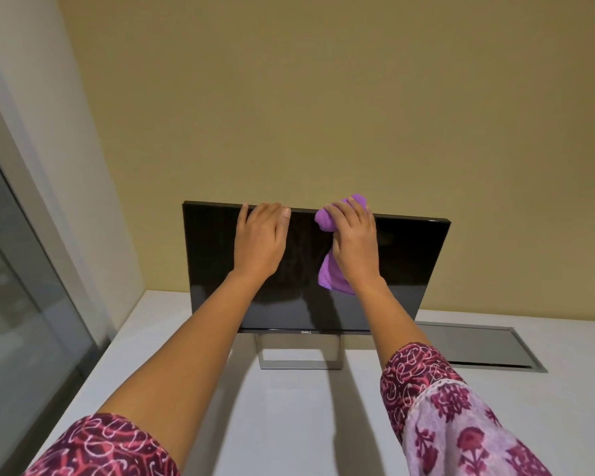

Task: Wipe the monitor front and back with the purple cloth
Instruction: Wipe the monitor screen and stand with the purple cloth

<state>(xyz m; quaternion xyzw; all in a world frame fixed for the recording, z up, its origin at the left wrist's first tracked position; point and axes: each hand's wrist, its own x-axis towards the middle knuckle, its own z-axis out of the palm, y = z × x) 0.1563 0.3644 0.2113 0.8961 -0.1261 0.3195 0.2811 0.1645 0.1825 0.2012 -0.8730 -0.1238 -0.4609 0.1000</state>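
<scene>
Nearest the camera, two patterned sleeves (426, 383) reach out over one white desk (289, 424), on which a single grey stand (301, 364) carries the one monitor (409, 262); a metal hatch (478, 345) sits flush in the desk to its right. The monitor stands upright with its dark screen facing the person and its long axis running left to right. The left hand (260, 240) holds the top edge just left of centre, fingers hooked over it, seemingly to steady the panel. The right hand (354, 235) is closed around the one purple cloth (327, 223), bunched in its grip and pressed at the top edge near the middle, with a tail hanging below the wrist. The cloth hand is therefore already on the rim, and the unseen back lies just beyond it, towards the plain wall (323, 97); reaching it likely means going over the edge
</scene>
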